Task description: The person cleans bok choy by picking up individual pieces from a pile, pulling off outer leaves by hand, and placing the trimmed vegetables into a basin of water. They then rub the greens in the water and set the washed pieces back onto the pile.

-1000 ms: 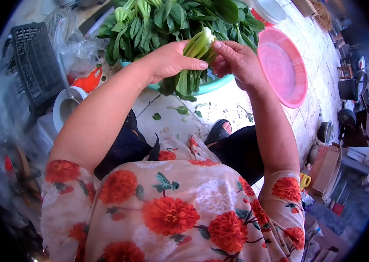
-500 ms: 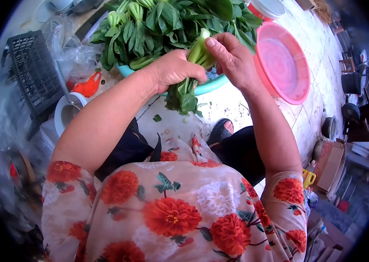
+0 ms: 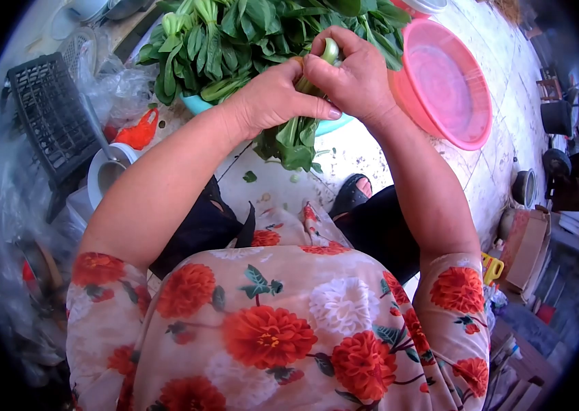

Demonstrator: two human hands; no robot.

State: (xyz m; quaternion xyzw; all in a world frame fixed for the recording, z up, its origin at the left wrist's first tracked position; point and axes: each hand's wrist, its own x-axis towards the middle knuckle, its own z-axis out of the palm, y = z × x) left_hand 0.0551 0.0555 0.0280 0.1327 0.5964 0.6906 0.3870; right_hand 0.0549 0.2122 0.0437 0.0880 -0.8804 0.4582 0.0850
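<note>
A head of bok choy [image 3: 295, 142] hangs between my hands with its leaves pointing down toward me and its pale base uppermost. My left hand [image 3: 277, 97] wraps around the stalks in the middle, thumb stretched across them. Higher up, my right hand [image 3: 356, 77] is closed around the pale base, with its thumb and forefinger curled by the cut end. Behind both hands lies a large pile of bok choy [image 3: 217, 51], heaped over a teal basin [image 3: 197, 105]. My hands and the pile hide most of that basin.
A pink basin [image 3: 445, 82] stands on the tiled floor at right. To the left are a dark plastic crate [image 3: 51, 109], a white bucket [image 3: 101, 175] and a red plastic bag [image 3: 140, 130]. Leaf scraps [image 3: 250, 177] lie by my sandalled foot [image 3: 352, 195].
My right hand has closed further around the bok choy's base and shifted slightly up and left. The left thumb now stretches across toward the right hand. The view has tilted slightly.
</note>
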